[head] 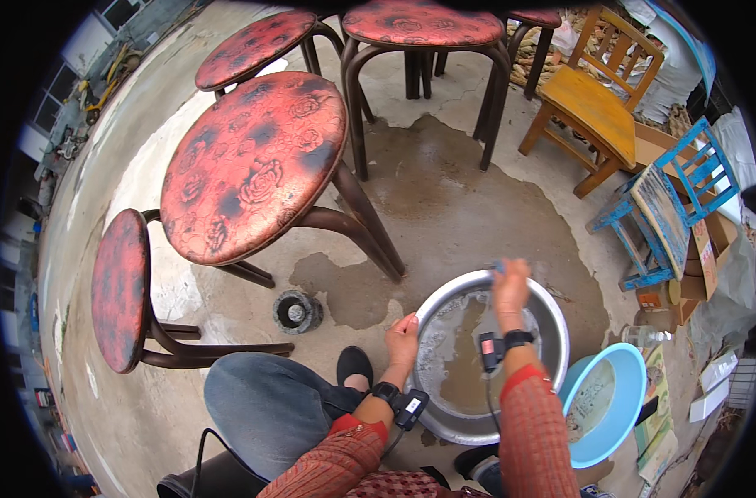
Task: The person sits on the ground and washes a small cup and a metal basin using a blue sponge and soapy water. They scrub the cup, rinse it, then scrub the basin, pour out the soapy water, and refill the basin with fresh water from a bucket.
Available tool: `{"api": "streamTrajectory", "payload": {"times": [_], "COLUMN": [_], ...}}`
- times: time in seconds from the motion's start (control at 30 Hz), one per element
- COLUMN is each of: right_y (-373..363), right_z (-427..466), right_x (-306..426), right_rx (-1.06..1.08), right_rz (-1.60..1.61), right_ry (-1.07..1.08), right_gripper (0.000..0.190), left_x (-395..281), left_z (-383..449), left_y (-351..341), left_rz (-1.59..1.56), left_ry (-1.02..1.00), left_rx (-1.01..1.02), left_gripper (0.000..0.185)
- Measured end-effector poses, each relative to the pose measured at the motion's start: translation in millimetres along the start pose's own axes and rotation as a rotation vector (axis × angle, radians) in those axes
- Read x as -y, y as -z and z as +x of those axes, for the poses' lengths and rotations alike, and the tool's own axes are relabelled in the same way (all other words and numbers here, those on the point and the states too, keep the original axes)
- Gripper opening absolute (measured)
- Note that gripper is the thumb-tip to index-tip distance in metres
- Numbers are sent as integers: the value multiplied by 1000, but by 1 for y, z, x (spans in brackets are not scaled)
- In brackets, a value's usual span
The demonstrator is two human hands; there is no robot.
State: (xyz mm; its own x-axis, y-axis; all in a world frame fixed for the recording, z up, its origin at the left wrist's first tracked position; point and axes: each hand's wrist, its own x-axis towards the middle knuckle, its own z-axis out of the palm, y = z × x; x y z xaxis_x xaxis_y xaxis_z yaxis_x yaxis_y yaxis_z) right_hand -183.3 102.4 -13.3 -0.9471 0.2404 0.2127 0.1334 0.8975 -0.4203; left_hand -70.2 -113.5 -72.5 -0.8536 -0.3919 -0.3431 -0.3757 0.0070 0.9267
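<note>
A wide metal basin (555, 311) with cloudy, sudsy water stands on the wet concrete in front of me. My left hand (403, 339) grips its rim on the left side. Over the basin's far right part is my right hand (510, 289), blurred, with a small bluish thing at its fingertips that I cannot make out. Right of the metal basin, a light blue plastic basin (630, 386) holds murky, foamy water. Straps with small black devices are on both wrists.
Round stools with red rose-patterned seats (253, 168) stand left and ahead. A stone mortar (297, 312) sits on the ground left of my foot. To the right are a yellow wooden chair (593, 103), a worn blue chair (658, 211), cardboard boxes (723, 236) and a clear plastic bottle (649, 336).
</note>
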Motion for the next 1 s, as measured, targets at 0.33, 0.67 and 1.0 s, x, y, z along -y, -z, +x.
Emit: {"api": "streamTrajectory", "payload": {"times": [0.33,0.67,1.0], "right_y": [-1,-1,-3], "right_z": [-106,-4,-6], "right_x": [110,4,11], "right_rx": [340,-75,-25], "right_rz": [317,84,148], "right_ry": [420,-101,-202], "right_gripper": [21,24,23], "left_x": [-17,-7,-12], "left_z": [2,2,-1], "left_y": [8,10,5], "left_rz": [-522,-380,-231], "left_ry": [376,328,174], "left_rx": [7,77,72], "left_gripper": [60,66,34]}}
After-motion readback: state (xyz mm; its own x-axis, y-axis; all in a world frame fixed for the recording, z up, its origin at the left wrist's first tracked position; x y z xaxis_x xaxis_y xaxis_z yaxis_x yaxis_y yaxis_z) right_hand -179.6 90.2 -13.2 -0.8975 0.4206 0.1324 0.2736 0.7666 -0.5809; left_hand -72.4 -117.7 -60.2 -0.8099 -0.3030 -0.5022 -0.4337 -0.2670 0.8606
